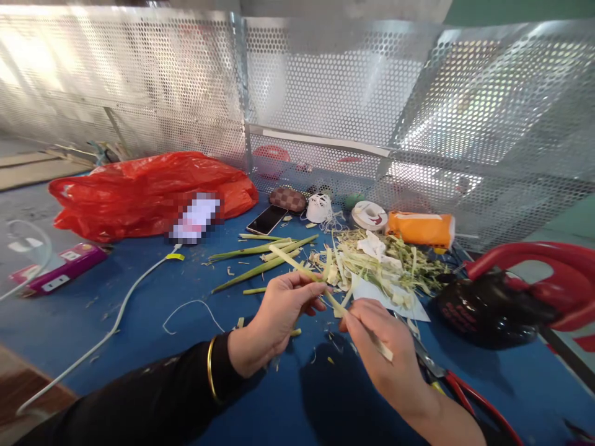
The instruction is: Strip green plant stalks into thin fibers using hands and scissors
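Observation:
My left hand (280, 311) pinches a pale green plant strip (292, 260) between thumb and fingers, above the blue tabletop. Its far end points up and left. Lower on the strip, my right hand (388, 348) is closed around it, and a pale end shows beneath that hand. A short piece stands up across the strip near my left fingertips; whether it is joined there I cannot tell. Just beyond my hands lie several long green stalks (258, 271). A heap of plant shavings (346, 260) is beyond my right hand. My right fingers are partly hidden.
Red-handled shears (437, 370) lie beside my right forearm. A black plastic bag (488, 313) sits at right, near a red chair (548, 260). Behind are an orange packet (421, 229), tape roll (369, 215), phone (267, 220) and red bag (139, 192). A white cable (127, 303) crosses the left side.

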Tool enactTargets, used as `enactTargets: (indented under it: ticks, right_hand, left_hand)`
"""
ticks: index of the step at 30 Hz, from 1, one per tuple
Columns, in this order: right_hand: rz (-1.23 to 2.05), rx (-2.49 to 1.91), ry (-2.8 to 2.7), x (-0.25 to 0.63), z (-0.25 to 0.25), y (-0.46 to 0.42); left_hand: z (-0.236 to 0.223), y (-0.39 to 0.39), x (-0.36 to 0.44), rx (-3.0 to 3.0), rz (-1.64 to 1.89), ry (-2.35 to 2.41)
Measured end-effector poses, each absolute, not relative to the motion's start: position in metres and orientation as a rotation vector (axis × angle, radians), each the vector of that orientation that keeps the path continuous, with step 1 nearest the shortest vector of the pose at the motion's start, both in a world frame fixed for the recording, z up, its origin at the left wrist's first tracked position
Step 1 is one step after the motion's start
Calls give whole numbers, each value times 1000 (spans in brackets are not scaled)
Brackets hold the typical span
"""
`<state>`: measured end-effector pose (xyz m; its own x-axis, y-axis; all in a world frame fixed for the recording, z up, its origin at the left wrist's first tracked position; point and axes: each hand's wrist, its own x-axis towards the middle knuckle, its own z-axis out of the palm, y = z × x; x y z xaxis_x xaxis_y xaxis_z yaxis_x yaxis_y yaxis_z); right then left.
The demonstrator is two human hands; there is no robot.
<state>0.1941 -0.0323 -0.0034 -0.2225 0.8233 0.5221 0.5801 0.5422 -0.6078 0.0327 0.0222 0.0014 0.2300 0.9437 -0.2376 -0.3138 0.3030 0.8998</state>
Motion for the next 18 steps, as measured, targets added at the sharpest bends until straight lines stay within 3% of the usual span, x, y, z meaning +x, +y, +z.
enactTargets:
  ticks: [7,10,13,18]
  right_hand:
    - [304,-1133,-2113,195,2,-30]
    - [411,-1157,-1953,209,10,-30]
    - [314,-1128,-1657,225,17,-30]
    - [73,-1257,-1796,226,17,-22]
  left_hand:
    - [-1,21,30,885,969,918]
    - [7,23,26,900,1003,931]
    - [14,22,25,955,1009,979]
    - [10,7,30,1226,518,868]
